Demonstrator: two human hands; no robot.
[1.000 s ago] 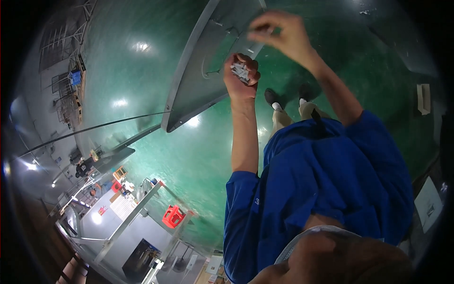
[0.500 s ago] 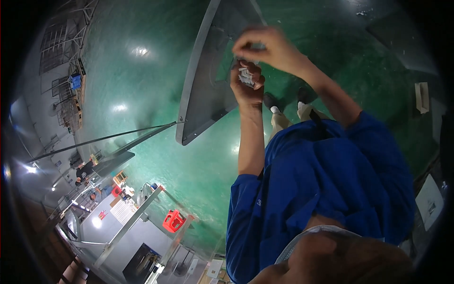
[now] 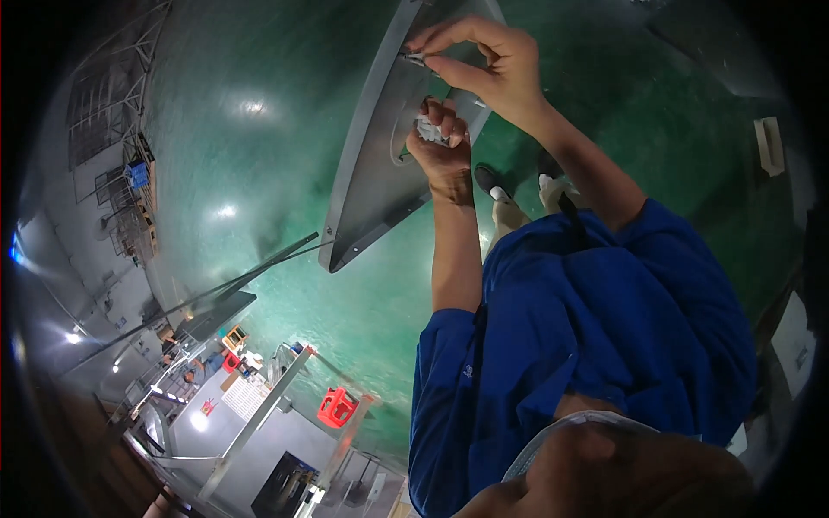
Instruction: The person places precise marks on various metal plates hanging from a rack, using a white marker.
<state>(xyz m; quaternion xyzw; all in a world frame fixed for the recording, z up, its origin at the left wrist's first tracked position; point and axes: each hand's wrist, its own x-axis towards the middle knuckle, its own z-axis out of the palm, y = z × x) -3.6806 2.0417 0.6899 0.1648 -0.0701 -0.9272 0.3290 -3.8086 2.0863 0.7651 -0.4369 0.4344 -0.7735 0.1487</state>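
Observation:
My left hand (image 3: 442,155) is closed, palm up, around a small pile of whitish pieces (image 3: 430,130), too small to name. Beyond it, the fingers of my right hand (image 3: 499,71) pinch a small light-grey piece (image 3: 415,59). That piece is at the inner face of a long grey metal panel (image 3: 361,194), near its far end. The panel has raised edges and an opening in it, and it slants away from me. My left hand is over the panel, beside the opening; I cannot tell whether it touches.
A dark bar (image 3: 272,261) reaches from the left to the panel's near corner. A red plastic stool (image 3: 338,407) stands lower left, by a grey workbench (image 3: 285,423). People are further off at the left. Glossy green floor (image 3: 233,164) surrounds the panel.
My right hand has moved from just above my left hand, up and left to the panel, and now pinches a small piece there. The left hand has shifted slightly left.

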